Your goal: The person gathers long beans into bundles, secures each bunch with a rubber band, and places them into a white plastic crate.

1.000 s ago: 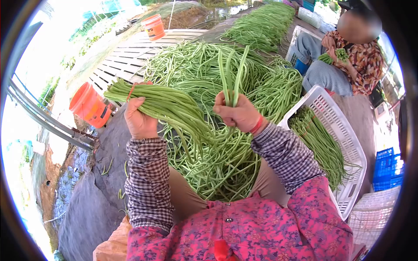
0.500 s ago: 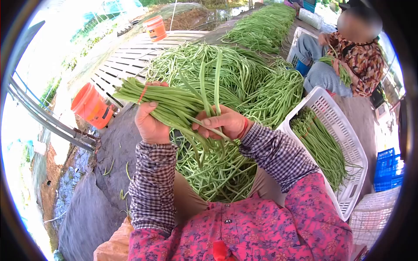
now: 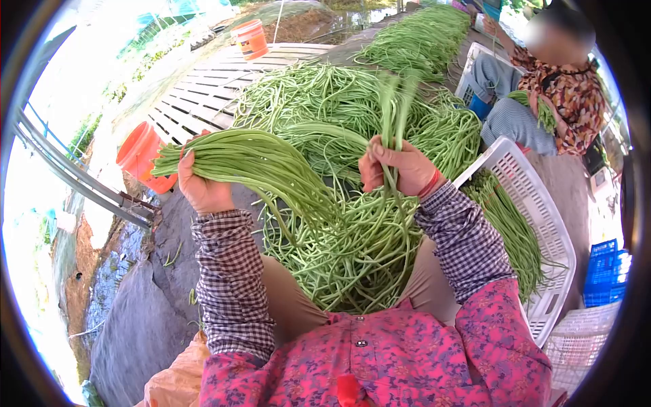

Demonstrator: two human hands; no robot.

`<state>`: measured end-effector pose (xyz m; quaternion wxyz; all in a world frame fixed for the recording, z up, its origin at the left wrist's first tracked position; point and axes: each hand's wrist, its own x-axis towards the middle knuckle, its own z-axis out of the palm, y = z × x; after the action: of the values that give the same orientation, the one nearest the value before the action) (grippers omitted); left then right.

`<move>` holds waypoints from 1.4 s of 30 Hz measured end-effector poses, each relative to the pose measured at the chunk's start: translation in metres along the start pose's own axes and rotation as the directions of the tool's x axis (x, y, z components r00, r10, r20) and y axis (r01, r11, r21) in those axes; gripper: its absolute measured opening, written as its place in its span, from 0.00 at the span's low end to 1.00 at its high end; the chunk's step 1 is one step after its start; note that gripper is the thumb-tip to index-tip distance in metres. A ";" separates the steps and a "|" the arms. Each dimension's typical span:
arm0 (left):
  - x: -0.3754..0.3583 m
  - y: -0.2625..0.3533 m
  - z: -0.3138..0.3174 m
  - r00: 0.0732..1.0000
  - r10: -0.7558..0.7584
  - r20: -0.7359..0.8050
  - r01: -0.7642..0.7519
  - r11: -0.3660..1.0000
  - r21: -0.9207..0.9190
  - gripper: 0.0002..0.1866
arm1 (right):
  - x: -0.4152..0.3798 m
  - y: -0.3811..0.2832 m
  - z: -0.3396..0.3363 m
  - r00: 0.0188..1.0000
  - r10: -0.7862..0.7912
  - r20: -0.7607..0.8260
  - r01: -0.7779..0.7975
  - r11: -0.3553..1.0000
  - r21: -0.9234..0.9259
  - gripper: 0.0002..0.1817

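My left hand (image 3: 205,188) is closed around the stem end of a thick bunch of long green beans (image 3: 271,161), whose loose ends droop to the right. The red band seen on it earlier is not visible now. To the right, my right hand (image 3: 407,169) grips a few separate long beans (image 3: 393,115) that stand upright, their tops blurred by motion. Red bands (image 3: 430,183) circle my right wrist. Beneath both hands a heap of loose long beans (image 3: 339,264) lies between my knees, and a larger pile (image 3: 319,95) spreads behind it.
At my right is a white crate (image 3: 557,271) with bundled beans (image 3: 505,230) inside. Blue crates (image 3: 603,271) stand beyond it. Orange buckets (image 3: 139,152) and a slatted platform (image 3: 196,88) are on the left. A co-worker (image 3: 556,88) sits at the back right with beans.
My hands have moved apart: the left went left with the bunch, the right went right with a few beans. The co-worker's arm has reached up and back.
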<state>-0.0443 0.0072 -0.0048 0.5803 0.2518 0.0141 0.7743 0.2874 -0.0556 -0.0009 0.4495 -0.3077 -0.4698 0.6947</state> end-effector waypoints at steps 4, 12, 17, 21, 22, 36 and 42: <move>-0.005 -0.011 0.007 0.998 -0.051 -0.030 0.050 0.999 -0.021 0.12 | 0.011 0.017 0.011 0.986 -0.085 0.142 0.049 0.970 0.238 0.04; -0.019 -0.025 0.028 0.983 -0.178 0.037 0.180 0.981 -0.068 0.14 | 0.037 0.057 0.049 0.989 -0.102 -0.111 0.086 0.985 -0.148 0.08; -0.020 -0.027 0.026 0.963 -0.266 0.035 0.265 0.963 0.039 0.14 | 0.044 0.052 0.035 0.980 -0.078 -0.184 0.056 0.991 -0.120 0.08; -0.021 -0.027 0.027 0.962 -0.266 0.058 0.263 0.963 0.055 0.14 | 0.040 0.056 0.033 0.996 -0.074 -0.055 0.064 0.986 -0.155 0.09; -0.021 -0.028 0.026 0.965 -0.259 0.049 0.257 0.965 0.045 0.14 | 0.039 0.054 0.035 0.996 -0.086 -0.033 0.080 0.985 -0.156 0.09; -0.031 -0.034 0.041 0.950 -0.217 0.226 0.236 0.970 -0.062 0.19 | 0.028 0.031 0.028 0.990 0.026 0.139 -0.025 1.000 -0.009 0.12; -0.029 -0.037 0.040 0.952 -0.239 0.191 0.256 0.964 -0.072 0.18 | 0.031 0.031 0.033 0.990 -0.135 -0.035 0.121 0.957 -0.262 0.09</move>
<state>0.0112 -0.0182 0.0078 0.6833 0.2889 -0.0444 0.6691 0.2364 -0.0446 -0.0181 0.4613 -0.3509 -0.5638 0.5884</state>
